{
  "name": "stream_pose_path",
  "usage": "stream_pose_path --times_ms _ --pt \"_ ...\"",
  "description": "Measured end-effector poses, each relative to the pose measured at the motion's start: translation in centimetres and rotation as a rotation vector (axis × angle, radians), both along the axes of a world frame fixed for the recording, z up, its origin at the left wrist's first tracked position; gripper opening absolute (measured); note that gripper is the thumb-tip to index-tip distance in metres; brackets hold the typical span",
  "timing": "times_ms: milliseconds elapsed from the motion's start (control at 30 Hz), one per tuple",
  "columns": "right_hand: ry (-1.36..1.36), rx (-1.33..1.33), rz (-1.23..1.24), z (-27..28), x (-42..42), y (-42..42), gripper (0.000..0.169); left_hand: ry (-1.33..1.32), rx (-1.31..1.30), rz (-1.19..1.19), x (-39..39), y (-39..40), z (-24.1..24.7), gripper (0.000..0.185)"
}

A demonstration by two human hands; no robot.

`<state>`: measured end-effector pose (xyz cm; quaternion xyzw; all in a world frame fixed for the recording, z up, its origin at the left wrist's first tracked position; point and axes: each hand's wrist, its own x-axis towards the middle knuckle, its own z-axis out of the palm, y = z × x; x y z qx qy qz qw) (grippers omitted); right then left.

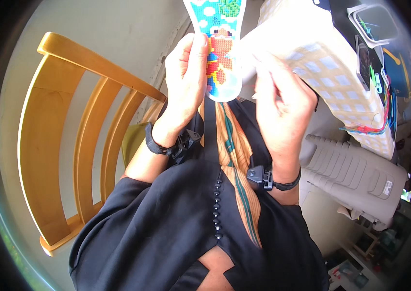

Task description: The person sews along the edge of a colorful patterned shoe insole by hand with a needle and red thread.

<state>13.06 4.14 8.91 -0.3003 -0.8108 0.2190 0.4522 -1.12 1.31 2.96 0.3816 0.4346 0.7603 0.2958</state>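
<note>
A cross-stitched shoe insole (221, 54) with a white border stands before me at the top of the head view. Its stitching shows blue, red, yellow and green patches, plus some printed marks; its upper end runs out of the picture. My left hand (185, 78) grips the insole's left edge, thumb on the stitched face. To the right, apart from the insole, is my right hand (284, 98), thumb and fingertips brought together. Glare washes out those fingertips, so whether a needle or thread is between them cannot be told.
At right, a table under a checked cloth (327, 69) bears a phone (363, 62), green thread snips (376, 80), a clear-lidded container (374, 24) and colourful threads (371, 128). A wooden chair back (94, 102) rises at left; a grey ribbed plastic case (354, 174) is below the table.
</note>
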Motion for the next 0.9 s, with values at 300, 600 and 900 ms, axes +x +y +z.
stream_pose_path --times_ms 300,600,900 --pt "-0.069 0.027 0.074 -0.2 -0.9 -0.2 0.019 0.005 0.056 -0.032 0.6 -0.6 0.9 0.028" --pt "-0.052 0.01 0.083 -0.5 -0.9 -0.2 0.019 0.105 0.06 0.038 0.7 -0.7 0.6 0.024" --pt "-0.014 -0.159 0.091 -0.4 -0.7 -0.2 0.015 0.847 -0.033 0.313 0.8 -1.6 1.3 0.011"
